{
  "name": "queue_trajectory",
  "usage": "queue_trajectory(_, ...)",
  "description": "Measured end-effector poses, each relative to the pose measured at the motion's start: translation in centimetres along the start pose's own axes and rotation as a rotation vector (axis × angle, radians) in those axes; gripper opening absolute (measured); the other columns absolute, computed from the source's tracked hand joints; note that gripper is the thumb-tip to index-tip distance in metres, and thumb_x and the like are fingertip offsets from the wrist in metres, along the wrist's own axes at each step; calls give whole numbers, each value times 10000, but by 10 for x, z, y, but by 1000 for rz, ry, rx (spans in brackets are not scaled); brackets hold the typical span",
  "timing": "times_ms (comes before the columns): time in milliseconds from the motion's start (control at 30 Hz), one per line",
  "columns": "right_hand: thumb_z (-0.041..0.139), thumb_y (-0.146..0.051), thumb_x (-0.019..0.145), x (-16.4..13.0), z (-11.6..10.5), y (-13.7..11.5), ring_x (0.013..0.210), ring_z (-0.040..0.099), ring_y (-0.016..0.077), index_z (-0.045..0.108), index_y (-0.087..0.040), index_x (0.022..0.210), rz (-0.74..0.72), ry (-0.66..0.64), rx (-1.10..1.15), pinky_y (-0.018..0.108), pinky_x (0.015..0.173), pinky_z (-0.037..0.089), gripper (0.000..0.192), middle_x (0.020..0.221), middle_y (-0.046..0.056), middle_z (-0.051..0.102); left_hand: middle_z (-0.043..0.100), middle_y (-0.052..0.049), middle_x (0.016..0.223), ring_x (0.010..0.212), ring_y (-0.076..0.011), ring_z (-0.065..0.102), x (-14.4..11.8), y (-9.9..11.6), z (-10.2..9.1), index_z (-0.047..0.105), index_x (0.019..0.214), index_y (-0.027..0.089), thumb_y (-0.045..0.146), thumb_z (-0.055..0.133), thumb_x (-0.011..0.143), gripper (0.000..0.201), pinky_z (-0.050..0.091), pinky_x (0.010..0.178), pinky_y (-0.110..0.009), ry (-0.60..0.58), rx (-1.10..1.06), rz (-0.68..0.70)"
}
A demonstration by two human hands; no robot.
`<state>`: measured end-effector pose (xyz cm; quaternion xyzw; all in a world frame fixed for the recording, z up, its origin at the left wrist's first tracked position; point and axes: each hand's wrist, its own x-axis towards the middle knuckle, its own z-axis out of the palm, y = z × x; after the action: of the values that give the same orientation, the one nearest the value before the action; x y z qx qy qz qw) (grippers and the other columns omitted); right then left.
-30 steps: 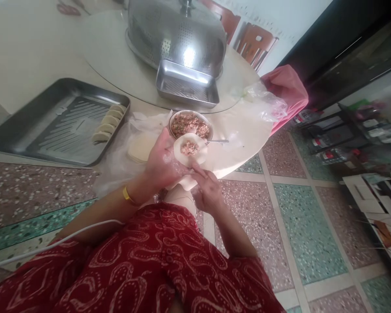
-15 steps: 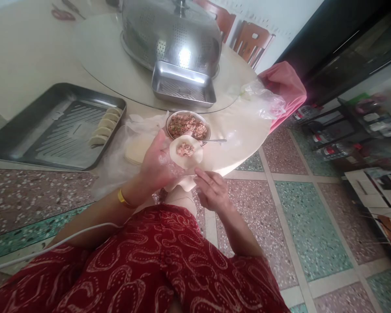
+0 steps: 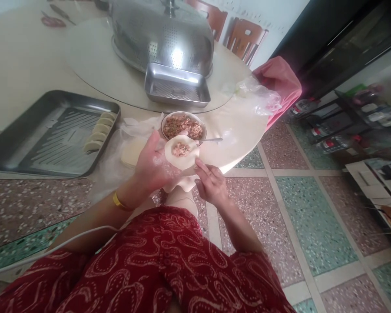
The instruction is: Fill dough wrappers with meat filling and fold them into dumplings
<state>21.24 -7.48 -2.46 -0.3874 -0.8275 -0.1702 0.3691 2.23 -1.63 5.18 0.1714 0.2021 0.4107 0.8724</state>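
Observation:
My left hand [image 3: 153, 163] holds a round dumpling wrapper [image 3: 172, 161], which lies over its fingers with the thumb raised beside it. A mound of minced meat filling [image 3: 181, 149] sits in the middle of the wrapper. My right hand [image 3: 212, 181] is closed, its fingertips at the wrapper's right edge. Just beyond the wrapper stands a bowl of minced filling [image 3: 184, 124] with a spoon [image 3: 211, 139] resting at its rim. Left of my left hand, a stack of wrappers [image 3: 132, 153] lies on a plastic bag [image 3: 109, 163].
A large metal tray [image 3: 45, 143] at the left holds a row of several folded dumplings [image 3: 101, 131]. On the glass turntable [image 3: 91, 74] are a smaller metal tray [image 3: 177, 89] and a big perforated steel dome [image 3: 169, 39]. Plastic bags [image 3: 260, 98] lie near the right table edge.
My right fingertips have moved up to the wrapper's right edge. The wrapper stays in my left hand. The whole view has shifted slightly.

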Motion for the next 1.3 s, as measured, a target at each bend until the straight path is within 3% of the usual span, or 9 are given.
queue_trajectory(100, 503, -187, 964, 0, -1, 0, 944, 655, 203, 484, -172, 1406, 25, 52, 1, 336, 746, 564, 443, 1303, 121, 712, 681, -134, 1253, 1364, -321, 516, 0, 1, 2, 557, 1315, 159, 597, 336, 971, 600, 419, 1145, -487, 11, -14, 18)
queue_trajectory(267, 509, -163, 953, 0, -1, 0, 980, 652, 202, 503, -162, 1384, 9, 64, 26, 331, 770, 553, 432, 1269, 116, 726, 677, -149, 1245, 1335, -361, 530, 1, 0, 5, 539, 1333, 143, 593, 363, 966, 607, 425, 1118, -542, -71, -6, -19)
queue_trajectory(433, 588, -180, 920, -11, 1, 5, 998, 640, 197, 479, -270, 1388, 70, 177, 4, 347, 801, 562, 489, 1273, 55, 720, 699, -129, 1182, 1301, -326, 559, 0, -1, 6, 606, 1262, 159, 658, 276, 975, 664, 474, 1079, -478, -16, 40, -8)
queue_trajectory(600, 653, -245, 882, -8, 4, 10, 1182, 572, 278, 518, -353, 1336, 76, 299, -131, 480, 910, 547, 485, 1559, 39, 461, 700, -130, 1172, 1255, -317, 592, -6, -8, 8, 600, 1294, 180, 729, 316, 932, 716, 515, 1020, -483, -69, 80, -131)
queue_trajectory(800, 682, -247, 857, 3, 7, 18, 1281, 487, 317, 538, -396, 1329, 55, 384, -118, 524, 949, 531, 515, 1608, -4, 330, 718, -146, 1108, 1297, -375, 547, -16, -9, 17, 688, 1167, 162, 777, 343, 893, 756, 497, 1028, -523, -127, 186, -165)
queue_trajectory(1000, 720, -280, 842, 12, 6, 18, 1250, 493, 305, 523, -441, 1329, 46, 454, -226, 514, 952, 535, 549, 1473, 26, 448, 740, -134, 1071, 1248, -341, 600, -22, -7, 24, 698, 1114, 163, 771, 346, 894, 736, 525, 1000, -461, -189, 180, -190)
queue_trajectory(1100, 761, -305, 818, 19, 3, 16, 1221, 498, 290, 573, -437, 1262, -21, 528, -145, 494, 962, 514, 500, 1353, 23, 526, 742, -140, 1092, 1218, -336, 625, -21, -8, 21, 676, 1164, 154, 760, 382, 889, 727, 530, 983, -452, -218, 152, -188)
queue_trajectory(1300, 734, -440, 824, 23, -1, 11, 1113, 561, 238, 597, -471, 1156, -160, 517, -236, 426, 881, 529, 360, 1149, -20, 631, 752, -127, 1062, 1110, -295, 686, -18, -13, 16, 679, 1157, 148, 556, 344, 991, 554, 546, 928, -423, -245, 176, -182)
